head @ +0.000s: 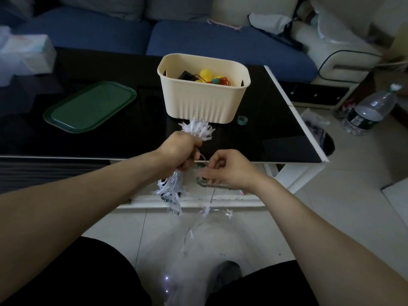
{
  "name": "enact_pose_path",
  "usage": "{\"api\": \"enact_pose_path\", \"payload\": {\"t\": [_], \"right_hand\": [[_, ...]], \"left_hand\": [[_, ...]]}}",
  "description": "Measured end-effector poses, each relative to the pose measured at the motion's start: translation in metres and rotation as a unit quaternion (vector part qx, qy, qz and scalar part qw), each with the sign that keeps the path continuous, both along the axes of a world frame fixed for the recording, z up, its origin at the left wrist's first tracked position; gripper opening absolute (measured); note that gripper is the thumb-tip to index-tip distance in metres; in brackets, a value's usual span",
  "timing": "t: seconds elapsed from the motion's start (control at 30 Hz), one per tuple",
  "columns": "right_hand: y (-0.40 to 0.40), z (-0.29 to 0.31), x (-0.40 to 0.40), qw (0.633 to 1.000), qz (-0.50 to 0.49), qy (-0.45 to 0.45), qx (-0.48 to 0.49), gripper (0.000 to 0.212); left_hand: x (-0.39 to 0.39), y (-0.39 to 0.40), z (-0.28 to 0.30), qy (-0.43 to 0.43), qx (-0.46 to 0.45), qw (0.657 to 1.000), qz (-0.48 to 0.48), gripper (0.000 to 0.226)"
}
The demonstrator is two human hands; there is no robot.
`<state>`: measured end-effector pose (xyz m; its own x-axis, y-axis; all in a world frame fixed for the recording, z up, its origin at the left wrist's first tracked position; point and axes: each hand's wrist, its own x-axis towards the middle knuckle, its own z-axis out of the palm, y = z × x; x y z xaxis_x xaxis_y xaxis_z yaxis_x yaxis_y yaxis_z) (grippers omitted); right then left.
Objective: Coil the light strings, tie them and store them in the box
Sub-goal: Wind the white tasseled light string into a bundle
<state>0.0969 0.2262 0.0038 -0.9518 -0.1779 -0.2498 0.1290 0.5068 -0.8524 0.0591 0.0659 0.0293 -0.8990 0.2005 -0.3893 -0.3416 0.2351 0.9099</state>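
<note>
At frame centre the left hand (180, 151) has its grip clamped around a bundled coil of white star-shaped light string (196, 130), tufts sticking out above and below the fist. The right hand (228, 167) pinches the thin loose strand (204, 159), which trails down to the floor. Above, on the black desk (276, 120), stands a cream box (203, 100) holding yellow balls (206, 75), a black block and red wire. Its green lid (90, 107) lies to the left.

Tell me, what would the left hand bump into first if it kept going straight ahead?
Probably the cream box: the left hand, holding the coiled light string, points up toward its front wall, though depth is unclear.
</note>
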Motion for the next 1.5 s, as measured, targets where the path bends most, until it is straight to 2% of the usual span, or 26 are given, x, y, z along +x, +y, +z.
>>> {"api": "enact_pose_path", "payload": {"t": [0.13,0.23,0.4,0.57,0.67,0.8,1.07,1.27,1.4,1.5], "right_hand": [[0.004,0.002,0.001,0.998,-0.001,-0.061,0.001,0.038],[0.003,0.007,0.004,0.994,-0.008,-0.094,-0.055,0.042],[0.003,0.015,0.002,0.978,-0.049,-0.090,-0.184,0.013],[0.006,0.015,0.000,0.952,-0.109,-0.044,-0.284,0.021],[0.005,0.013,0.001,0.952,-0.125,0.004,-0.280,0.017],[0.000,0.014,0.002,0.948,-0.145,0.021,-0.283,0.017],[-0.004,0.009,-0.001,0.958,-0.186,0.073,-0.208,0.010],[-0.009,0.008,-0.003,0.960,-0.220,0.071,-0.155,0.028],[-0.009,0.009,-0.001,0.959,-0.217,0.090,-0.158,0.024],[-0.007,0.013,0.001,0.962,-0.193,0.092,-0.169,0.018]], "left_hand": [[0.000,0.000,0.003,0.012,0.056,0.998,0.033,0.025],[0.000,0.000,0.001,0.016,0.053,0.998,0.024,0.024],[0.001,0.000,-0.005,0.027,0.033,0.999,0.001,0.031],[0.000,0.001,-0.008,0.016,0.028,0.999,-0.017,0.032],[0.001,0.001,-0.007,0.013,0.027,0.999,-0.033,0.030],[0.005,0.004,-0.007,0.008,0.026,0.997,-0.075,0.028],[0.003,0.009,-0.011,-0.010,0.097,0.991,-0.092,0.031],[0.005,0.010,-0.011,0.013,0.118,0.984,-0.132,0.038],[0.009,0.009,-0.012,0.025,0.114,0.987,-0.113,0.026],[0.009,0.010,-0.013,0.042,0.103,0.991,-0.081,0.028]]}}
